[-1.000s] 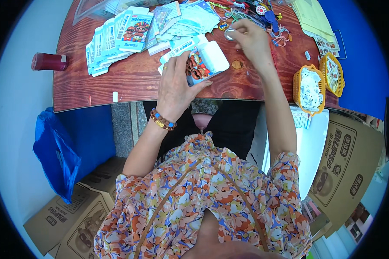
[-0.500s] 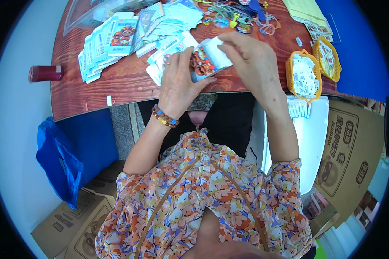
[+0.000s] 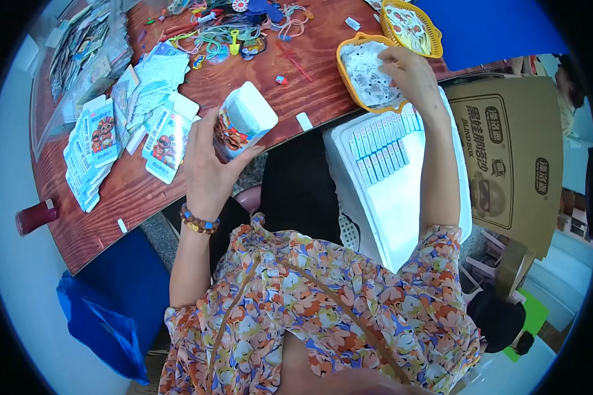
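My left hand (image 3: 212, 148) is wrapped round a small printed cardboard box (image 3: 234, 137) and keeps it above the table's near edge. The box's white top flap (image 3: 255, 110) stands open, and its front carries a colourful cartoon picture. Over a yellow plastic basket (image 3: 346, 78) on the right is my right hand (image 3: 412, 78), its fingers bent together at the small white packets (image 3: 370, 69) inside. What those fingers pinch, if anything, is hidden. Unfolded flat boxes (image 3: 168, 139) lie left of my left hand.
A second yellow basket (image 3: 435, 41) stands behind the first. Stacked flat cartons (image 3: 89, 155) and a clear bag of cards (image 3: 92, 59) lie left; small coloured trinkets (image 3: 234, 43) lie farther back. Rows of small boxes (image 3: 380, 153) rest on a white container (image 3: 402, 217) below the right forearm.
My right hand has left the box's flap and moved right to the yellow basket. My left hand still holds the box, now more upright. The view has turned to the right.
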A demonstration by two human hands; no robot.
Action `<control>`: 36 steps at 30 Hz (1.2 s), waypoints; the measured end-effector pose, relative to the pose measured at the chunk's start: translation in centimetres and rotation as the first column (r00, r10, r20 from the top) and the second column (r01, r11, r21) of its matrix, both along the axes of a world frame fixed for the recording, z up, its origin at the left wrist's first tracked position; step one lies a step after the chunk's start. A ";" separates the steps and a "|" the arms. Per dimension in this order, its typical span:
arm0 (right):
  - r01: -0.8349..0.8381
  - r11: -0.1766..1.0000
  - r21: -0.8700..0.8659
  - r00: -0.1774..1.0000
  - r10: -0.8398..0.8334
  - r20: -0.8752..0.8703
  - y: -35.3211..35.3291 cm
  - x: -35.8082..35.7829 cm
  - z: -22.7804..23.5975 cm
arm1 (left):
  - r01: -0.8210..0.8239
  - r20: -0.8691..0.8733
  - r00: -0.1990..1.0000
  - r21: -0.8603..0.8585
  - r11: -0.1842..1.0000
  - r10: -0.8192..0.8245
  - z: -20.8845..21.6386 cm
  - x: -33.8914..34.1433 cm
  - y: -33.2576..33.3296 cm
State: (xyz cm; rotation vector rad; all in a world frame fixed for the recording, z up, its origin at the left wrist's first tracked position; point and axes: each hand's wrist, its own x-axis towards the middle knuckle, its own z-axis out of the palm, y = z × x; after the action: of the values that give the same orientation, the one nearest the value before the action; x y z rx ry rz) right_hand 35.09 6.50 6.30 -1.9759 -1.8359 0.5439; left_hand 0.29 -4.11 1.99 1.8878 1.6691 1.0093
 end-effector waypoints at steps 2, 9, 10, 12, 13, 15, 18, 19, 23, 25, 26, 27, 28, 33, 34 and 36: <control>-0.165 0.986 0.012 0.951 0.156 0.268 0.1 0.2 -0.6 | 0.072 -0.088 0.994 0.049 0.996 -0.068 -0.1 0.6 0.0; -0.224 0.970 -0.099 0.972 0.230 0.045 1.4 1.3 -0.8 | 0.113 -0.127 0.986 0.033 0.993 -0.108 0.2 1.6 0.1; -0.245 0.965 -0.092 0.968 0.250 0.040 1.5 1.6 -0.8 | 0.115 -0.128 0.986 0.037 0.993 -0.110 0.2 1.6 0.1; -0.217 0.975 -0.039 0.962 0.208 -0.175 1.4 2.1 -0.9 | 0.119 -0.129 0.985 0.038 0.992 -0.113 0.3 1.7 0.2; -0.217 0.975 -0.039 0.962 0.207 -0.175 1.4 2.4 -0.8 | 0.117 -0.129 0.985 0.040 0.992 -0.111 0.3 1.7 0.3; -0.169 0.986 -0.002 0.948 0.162 -0.276 1.3 2.7 -0.7 | 0.126 -0.137 0.983 0.043 0.991 -0.119 0.3 1.7 0.4; -0.139 0.990 0.019 0.950 0.139 -0.280 1.3 2.8 -0.6 | 0.152 -0.129 0.981 0.063 0.986 -0.143 0.2 1.8 0.4; -0.140 0.990 0.019 0.949 0.140 -0.281 1.2 2.8 -0.6 | 0.154 -0.132 0.981 0.069 0.986 -0.144 0.1 1.9 0.3; -0.097 0.995 0.032 0.961 0.102 -0.256 1.0 2.7 -0.4 | 0.151 -0.150 0.979 0.077 0.986 -0.139 0.0 1.9 0.2; -0.118 0.993 0.028 0.962 0.121 -0.244 0.9 2.7 -0.2 | 0.153 -0.157 0.978 0.089 0.984 -0.138 0.0 1.9 0.1; -0.086 0.991 0.102 0.976 0.104 -0.192 0.8 2.8 0.0 | 0.146 -0.146 0.980 0.056 0.988 -0.136 0.0 1.9 0.1; -0.059 0.978 0.198 0.986 0.088 -0.140 0.7 2.8 0.1 | 0.141 -0.133 0.982 0.026 0.990 -0.136 0.0 1.9 0.0; -0.056 0.983 0.177 0.986 0.082 -0.144 0.6 2.8 0.2 | 0.139 -0.136 0.981 0.021 0.990 -0.135 0.0 1.9 0.0; -0.038 0.984 0.174 0.964 0.082 -0.253 0.2 3.5 0.7 | 0.151 -0.156 0.978 0.074 0.986 -0.138 -0.1 2.0 0.0; -0.019 0.989 0.148 0.946 0.065 -0.316 0.2 3.5 0.7 | 0.147 -0.160 0.978 0.071 0.987 -0.134 -0.1 2.0 -0.1; -0.090 0.991 0.097 0.936 0.117 -0.331 0.1 3.3 0.2 | 0.151 -0.159 0.977 0.025 0.988 -0.145 -0.1 2.2 -0.2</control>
State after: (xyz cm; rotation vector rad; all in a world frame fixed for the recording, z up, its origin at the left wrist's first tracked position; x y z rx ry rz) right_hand 38.41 6.56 6.49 -1.6229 -1.7223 0.7742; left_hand 2.48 -4.30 1.92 2.1301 1.5742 0.8576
